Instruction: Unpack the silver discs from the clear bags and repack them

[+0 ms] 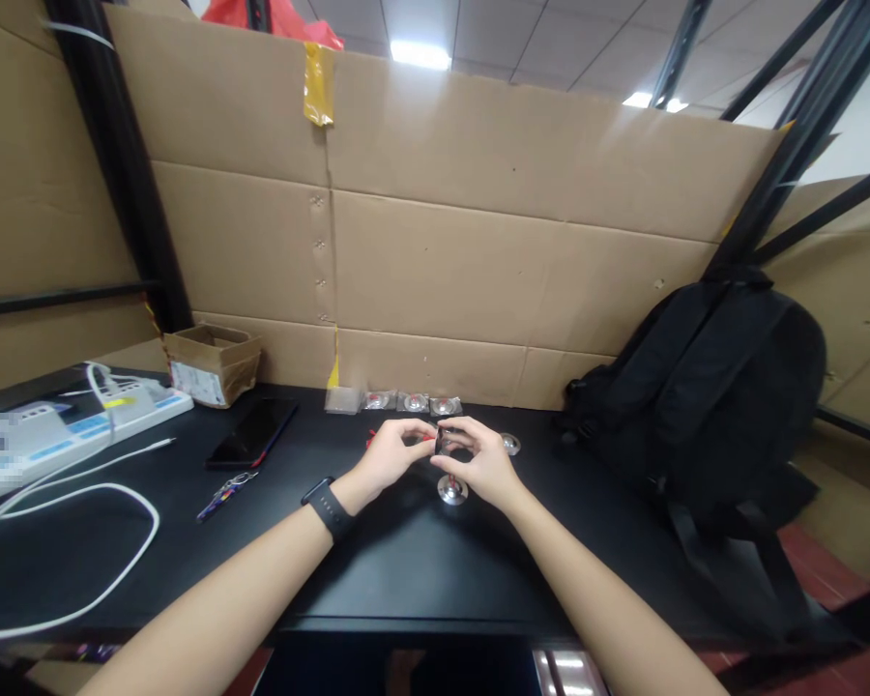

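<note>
My left hand (398, 452), with a dark watch on its wrist, and my right hand (484, 466) meet over the middle of the table. Between their fingertips they pinch a small shiny metal disc (440, 442), held on edge and partly hidden by the fingers. Just below on the tabletop lies a round silver metal piece (452, 491) with a red spot. Another silver round piece (510, 444) rests right of my right hand. Something red (370, 440) shows behind my left hand. Beyond, several clear-wrapped metal discs (413, 402) sit in a row beside a clear plastic packet (343, 399).
A cardboard wall (435, 271) closes the back of the black table (406, 580). On the left are a phone (252, 433), keys (224, 495), a small cardboard box (224, 367), a power strip (130, 420) and white cables (156, 522). A black backpack (725, 406) stands on the right.
</note>
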Demonstrator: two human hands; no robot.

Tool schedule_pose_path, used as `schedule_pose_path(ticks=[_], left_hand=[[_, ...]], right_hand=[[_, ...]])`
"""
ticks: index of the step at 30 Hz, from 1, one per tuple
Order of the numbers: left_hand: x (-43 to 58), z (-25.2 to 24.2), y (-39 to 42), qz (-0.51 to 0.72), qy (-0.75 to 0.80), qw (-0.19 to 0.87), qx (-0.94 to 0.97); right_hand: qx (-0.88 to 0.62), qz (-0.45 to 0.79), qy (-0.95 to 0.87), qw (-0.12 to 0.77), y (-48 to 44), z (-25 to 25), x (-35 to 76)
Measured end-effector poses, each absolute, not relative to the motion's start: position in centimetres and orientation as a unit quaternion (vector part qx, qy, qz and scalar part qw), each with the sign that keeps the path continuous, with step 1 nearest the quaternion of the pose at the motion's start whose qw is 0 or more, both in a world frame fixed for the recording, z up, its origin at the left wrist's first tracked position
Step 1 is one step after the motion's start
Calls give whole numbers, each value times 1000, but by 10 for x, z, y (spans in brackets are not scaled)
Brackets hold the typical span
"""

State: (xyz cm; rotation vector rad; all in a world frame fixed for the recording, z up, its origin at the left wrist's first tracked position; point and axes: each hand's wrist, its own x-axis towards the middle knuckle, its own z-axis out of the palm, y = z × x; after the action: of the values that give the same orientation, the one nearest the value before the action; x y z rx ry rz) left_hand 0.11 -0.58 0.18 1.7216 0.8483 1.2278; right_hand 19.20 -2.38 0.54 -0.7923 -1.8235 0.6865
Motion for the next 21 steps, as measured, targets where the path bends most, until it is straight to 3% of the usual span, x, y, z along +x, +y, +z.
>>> schedule_pose_path(ticks=[21], left_hand=[[1,1,-8,465,362,388,709]], right_hand=[[-323,246,-768,495,-22,3,192]])
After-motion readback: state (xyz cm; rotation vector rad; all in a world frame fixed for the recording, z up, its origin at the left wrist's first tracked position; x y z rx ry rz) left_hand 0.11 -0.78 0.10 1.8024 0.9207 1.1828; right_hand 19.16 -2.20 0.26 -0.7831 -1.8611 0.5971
